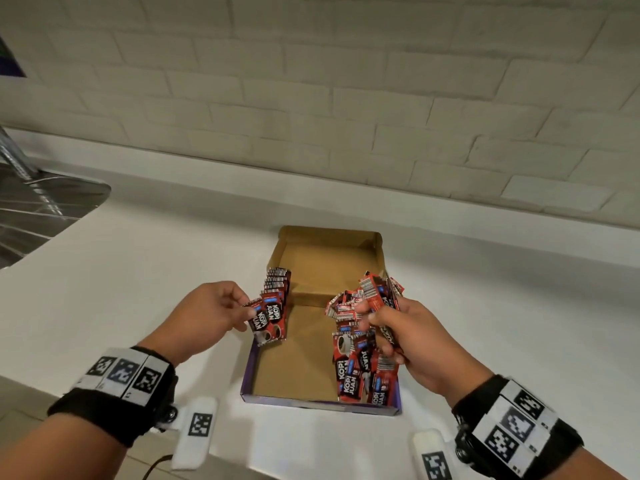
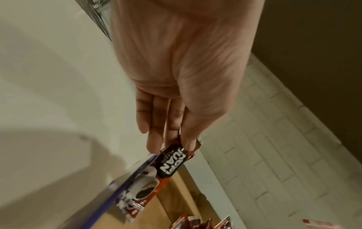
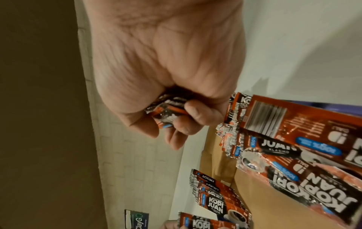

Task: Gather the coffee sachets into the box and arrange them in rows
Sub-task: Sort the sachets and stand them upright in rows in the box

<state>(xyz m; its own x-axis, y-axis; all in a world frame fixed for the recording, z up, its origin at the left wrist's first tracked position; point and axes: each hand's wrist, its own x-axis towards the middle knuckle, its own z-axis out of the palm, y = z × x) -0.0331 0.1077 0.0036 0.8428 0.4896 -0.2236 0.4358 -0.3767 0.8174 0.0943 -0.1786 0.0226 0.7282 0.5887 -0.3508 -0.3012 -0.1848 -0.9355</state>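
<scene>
We are partway through: one row [image 1: 277, 299] of sachets stands along the left wall of the box [image 1: 325, 258] at frame centre, the middle floor bare. Our left hand [image 1: 204, 313] pinches one sachet [image 1: 258, 322] at that row's near end. Our right hand [image 1: 412, 337] clutches a loose bunch [image 1: 360, 344] at the right side, unsorted. Packs read "KOPI JUAN KLASIKO". The box sits on the worktop [image 1: 138, 265].

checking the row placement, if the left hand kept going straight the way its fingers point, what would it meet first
Probably the neat sachet row along the box's left wall; the left hand already pinches a sachet at its near end. Depth is unclear.
</scene>
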